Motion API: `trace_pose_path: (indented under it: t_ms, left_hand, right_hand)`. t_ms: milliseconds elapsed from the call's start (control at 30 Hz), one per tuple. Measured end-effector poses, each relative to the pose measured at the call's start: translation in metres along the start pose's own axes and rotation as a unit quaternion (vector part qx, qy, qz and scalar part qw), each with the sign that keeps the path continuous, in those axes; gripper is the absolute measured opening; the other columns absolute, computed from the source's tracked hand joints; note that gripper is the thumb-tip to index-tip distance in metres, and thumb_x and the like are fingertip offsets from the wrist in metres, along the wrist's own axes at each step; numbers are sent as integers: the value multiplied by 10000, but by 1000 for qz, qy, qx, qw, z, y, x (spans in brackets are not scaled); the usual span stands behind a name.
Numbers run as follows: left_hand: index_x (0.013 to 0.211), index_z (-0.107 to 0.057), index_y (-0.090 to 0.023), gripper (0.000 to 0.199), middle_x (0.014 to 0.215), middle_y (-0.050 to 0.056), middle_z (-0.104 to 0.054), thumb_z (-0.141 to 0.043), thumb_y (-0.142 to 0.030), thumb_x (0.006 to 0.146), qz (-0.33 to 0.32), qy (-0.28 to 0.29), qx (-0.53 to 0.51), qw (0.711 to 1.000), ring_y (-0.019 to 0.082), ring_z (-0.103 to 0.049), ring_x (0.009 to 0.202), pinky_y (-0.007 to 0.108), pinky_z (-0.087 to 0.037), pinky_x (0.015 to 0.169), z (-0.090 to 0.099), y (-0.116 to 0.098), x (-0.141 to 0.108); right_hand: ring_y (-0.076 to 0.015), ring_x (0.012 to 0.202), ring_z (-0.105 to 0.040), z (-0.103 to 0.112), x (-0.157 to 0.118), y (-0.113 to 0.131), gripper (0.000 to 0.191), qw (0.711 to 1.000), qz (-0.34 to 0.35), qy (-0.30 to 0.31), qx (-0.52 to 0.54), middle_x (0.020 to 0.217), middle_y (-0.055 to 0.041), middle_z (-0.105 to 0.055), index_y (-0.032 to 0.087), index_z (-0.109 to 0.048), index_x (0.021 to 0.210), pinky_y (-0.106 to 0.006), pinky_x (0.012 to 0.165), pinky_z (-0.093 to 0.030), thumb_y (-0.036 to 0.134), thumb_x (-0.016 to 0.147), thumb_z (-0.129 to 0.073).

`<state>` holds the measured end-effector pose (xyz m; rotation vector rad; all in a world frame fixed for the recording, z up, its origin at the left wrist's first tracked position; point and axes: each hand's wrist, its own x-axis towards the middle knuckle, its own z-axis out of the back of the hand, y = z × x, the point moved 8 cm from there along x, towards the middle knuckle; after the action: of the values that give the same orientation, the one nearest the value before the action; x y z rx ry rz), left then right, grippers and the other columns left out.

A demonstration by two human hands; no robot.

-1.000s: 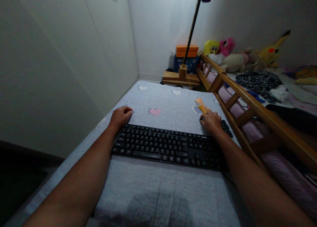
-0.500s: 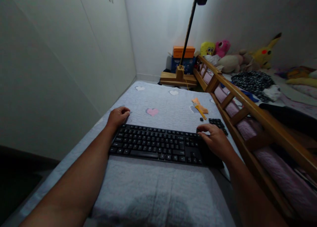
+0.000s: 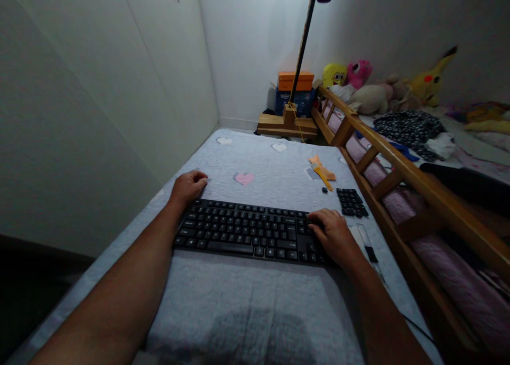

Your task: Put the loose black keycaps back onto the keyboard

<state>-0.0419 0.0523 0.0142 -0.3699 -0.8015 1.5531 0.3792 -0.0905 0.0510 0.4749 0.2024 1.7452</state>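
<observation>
A black keyboard [image 3: 239, 229] lies flat on the pale blue quilted cover. My left hand [image 3: 189, 187] rests on the cover by its far left corner. Its fingers are curled with the thumb against them; whatever they may hold is hidden. Over the keyboard's right part is my right hand [image 3: 330, 232], thumb and fingers pinched at the navigation keys. Any small thing in that pinch cannot be made out. Loose black keycaps [image 3: 350, 201] stand in rows beyond the right hand, with a single keycap [image 3: 324, 190] to their left.
A yellow-handled brush [image 3: 322, 178] lies by an orange cloth [image 3: 329, 173]. A clear tool with a black part [image 3: 371, 254] is right of my right wrist. A wooden bed rail [image 3: 374, 142] borders the right side, a pale cabinet [image 3: 99, 104] the left. A stand [image 3: 289, 118] rises behind.
My right hand has moved left and slightly nearer, from the keyboard's far right edge onto the navigation keys, uncovering more keycaps and the clear tool. My left hand has stayed in place.
</observation>
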Motion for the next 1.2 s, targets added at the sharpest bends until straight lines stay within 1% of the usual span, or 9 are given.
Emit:
trace_pose_path:
  t_ms: [400,633,767,1000,1200]
  left_hand:
    - [877,-726,-191,307,879,45,-749,-585,-393,695,10,5,-5,1000,213,-678,829,294,-512,791,1,-2,-2]
    - [869,-724,-203,284,878,46,-749,-595,-382,691,18,2,-10,1000,216,-676,827,298,-513,785,1,-1,-3]
    - [857,-726,-200,280,862,47,-743,-593,-382,690,10,5,-8,1000,214,-671,810,298,-510,780,0,-2,-3]
    - [827,-716,-204,252,849,44,-741,-594,-372,686,11,2,-4,1000,223,-669,811,306,-509,786,2,-6,-3]
    - [827,-716,-213,241,855,37,-745,-600,-365,680,12,0,-3,1000,229,-674,820,306,-511,795,3,-6,-4]
  right_hand:
    - [-254,968,-541,-4,-1,3,161,1000,2,5,-12,971,-71,-674,217,-696,936,-393,873,-395,150,869,-566]
    - [-244,948,-551,-5,-2,5,186,1000,11,1,-13,955,-64,-684,233,-696,937,-375,846,-384,158,886,-534]
    - [-247,948,-559,-5,-2,5,175,1000,-3,0,-2,963,-63,-698,230,-690,917,-382,856,-385,161,883,-532]
    - [-239,953,-569,-1,-2,-1,154,997,-28,-27,65,955,-61,-703,213,-665,895,-382,874,-400,174,877,-517]
    - [-237,940,-562,-3,-1,3,166,998,-26,-16,58,942,-55,-703,223,-671,882,-378,871,-395,186,884,-509]
